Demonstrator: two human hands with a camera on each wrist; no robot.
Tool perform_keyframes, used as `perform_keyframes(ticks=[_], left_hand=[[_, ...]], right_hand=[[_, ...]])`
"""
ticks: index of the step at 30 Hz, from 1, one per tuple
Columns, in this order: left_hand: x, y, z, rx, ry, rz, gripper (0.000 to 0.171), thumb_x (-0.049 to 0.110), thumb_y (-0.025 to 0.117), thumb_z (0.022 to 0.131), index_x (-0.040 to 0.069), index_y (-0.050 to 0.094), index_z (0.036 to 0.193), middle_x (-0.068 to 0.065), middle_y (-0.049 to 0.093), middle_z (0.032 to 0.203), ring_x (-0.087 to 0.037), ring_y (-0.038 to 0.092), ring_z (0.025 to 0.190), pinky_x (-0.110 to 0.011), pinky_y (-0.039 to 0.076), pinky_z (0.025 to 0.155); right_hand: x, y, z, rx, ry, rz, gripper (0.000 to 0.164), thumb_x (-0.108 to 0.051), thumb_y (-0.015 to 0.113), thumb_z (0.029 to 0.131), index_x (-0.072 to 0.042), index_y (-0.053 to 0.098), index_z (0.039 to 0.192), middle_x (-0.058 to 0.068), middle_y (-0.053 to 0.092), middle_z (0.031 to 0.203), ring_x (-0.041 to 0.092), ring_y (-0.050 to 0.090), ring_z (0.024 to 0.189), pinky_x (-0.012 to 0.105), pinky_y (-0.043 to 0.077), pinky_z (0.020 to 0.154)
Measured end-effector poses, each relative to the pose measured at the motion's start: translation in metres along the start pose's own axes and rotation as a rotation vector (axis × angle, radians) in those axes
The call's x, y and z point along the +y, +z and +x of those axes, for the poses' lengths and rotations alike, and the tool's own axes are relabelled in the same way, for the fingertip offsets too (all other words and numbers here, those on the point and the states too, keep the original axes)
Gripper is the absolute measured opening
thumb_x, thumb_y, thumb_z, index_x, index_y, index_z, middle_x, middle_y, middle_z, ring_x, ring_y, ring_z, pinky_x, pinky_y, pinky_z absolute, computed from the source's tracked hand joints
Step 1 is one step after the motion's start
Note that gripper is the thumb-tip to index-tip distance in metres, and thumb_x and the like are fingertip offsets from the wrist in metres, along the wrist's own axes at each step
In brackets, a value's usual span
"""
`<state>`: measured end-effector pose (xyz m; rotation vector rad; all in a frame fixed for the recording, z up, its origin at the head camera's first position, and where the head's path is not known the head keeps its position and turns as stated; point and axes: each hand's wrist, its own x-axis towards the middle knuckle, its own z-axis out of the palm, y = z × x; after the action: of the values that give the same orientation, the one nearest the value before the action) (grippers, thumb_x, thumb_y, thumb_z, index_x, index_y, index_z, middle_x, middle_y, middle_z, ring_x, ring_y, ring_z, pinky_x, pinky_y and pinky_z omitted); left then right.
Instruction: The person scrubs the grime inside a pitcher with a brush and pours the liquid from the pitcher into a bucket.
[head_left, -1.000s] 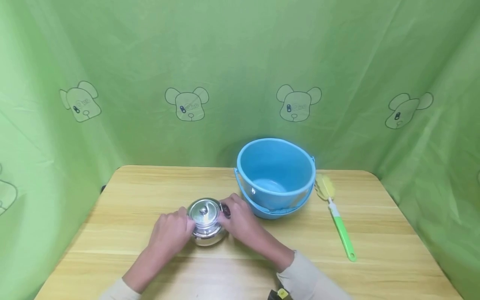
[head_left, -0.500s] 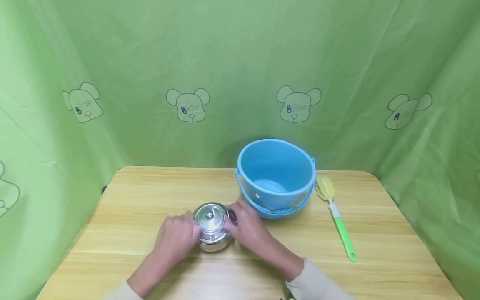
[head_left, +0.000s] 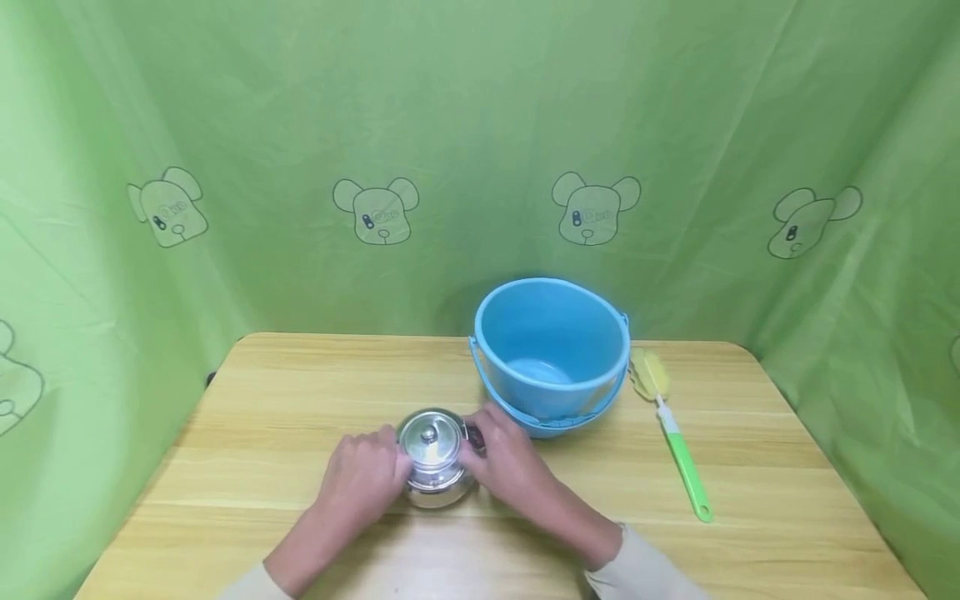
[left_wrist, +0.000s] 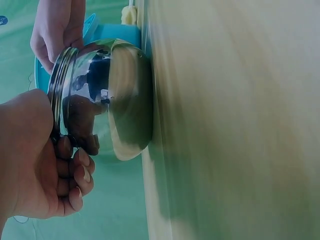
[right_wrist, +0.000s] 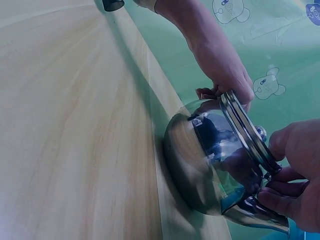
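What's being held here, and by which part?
A metal pot, gripped at opposite sides of its rim by the left hand and right hand.

bucket [head_left: 551,333] on table [head_left: 300,392] | behind and right of pot [head_left: 433,448] | brush [head_left: 682,454] right of bucket

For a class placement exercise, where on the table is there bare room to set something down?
Bare table: at left, between its edge and the left hand; at right, between the brush and right edge. Crowded: mid-table, where that hand and the right hand grip the metal pot near the blue bucket.
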<state>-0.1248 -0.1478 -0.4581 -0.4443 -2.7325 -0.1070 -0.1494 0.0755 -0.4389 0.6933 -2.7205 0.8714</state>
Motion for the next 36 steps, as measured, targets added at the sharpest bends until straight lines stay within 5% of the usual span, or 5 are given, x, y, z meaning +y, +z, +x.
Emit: perform_keyframes(ticks=[36], left_hand=[[0.023,0.007,0.006,0.044,0.042,-0.007,0.027,0.022,0.054,0.091,0.017,0.043,0.067,0.008,0.033,0.056,-0.008,0.025,0.049,-0.022,0.021,0.051]], right_hand=[[0.014,-0.016,-0.018,0.005,0.032,-0.042,0.034,-0.012,0.074,0.086,0.003,0.070,0.116,0.007,0.068,0.105,0.013,0.063,0.090,0.025,0.059,0.078]])
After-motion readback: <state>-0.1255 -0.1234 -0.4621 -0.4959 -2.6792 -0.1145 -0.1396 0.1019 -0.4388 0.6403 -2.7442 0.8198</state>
